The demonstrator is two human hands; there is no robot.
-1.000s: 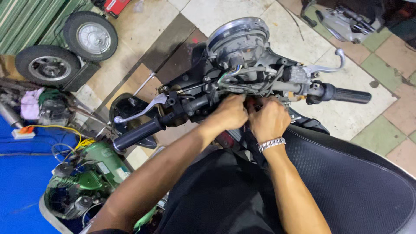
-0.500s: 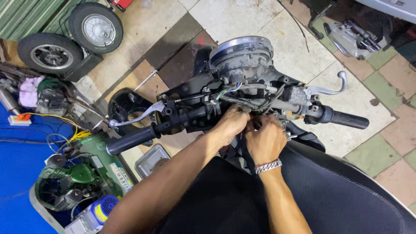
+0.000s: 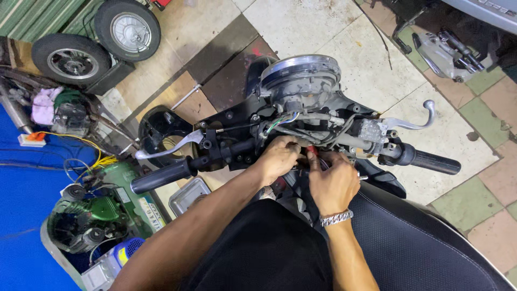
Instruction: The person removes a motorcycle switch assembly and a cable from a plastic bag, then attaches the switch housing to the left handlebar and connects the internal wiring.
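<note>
At the stripped handlebar (image 3: pixel 237 148), both hands, left hand (image 3: pixel 277 160) and right hand (image 3: pixel 334 183), stay pinched narrow on the wiring (image 3: pixel 301 132), unmoved.

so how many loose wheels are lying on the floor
2, both at the top left of the view: one wheel near the top edge, the other wheel just below and left of it, beside the green shutter. More may sit outside the frame.

black seat (image 3: pixel 431 242), blue tarp (image 3: pixel 21 215), silver bracelet (image 3: pixel 336 218)
</note>
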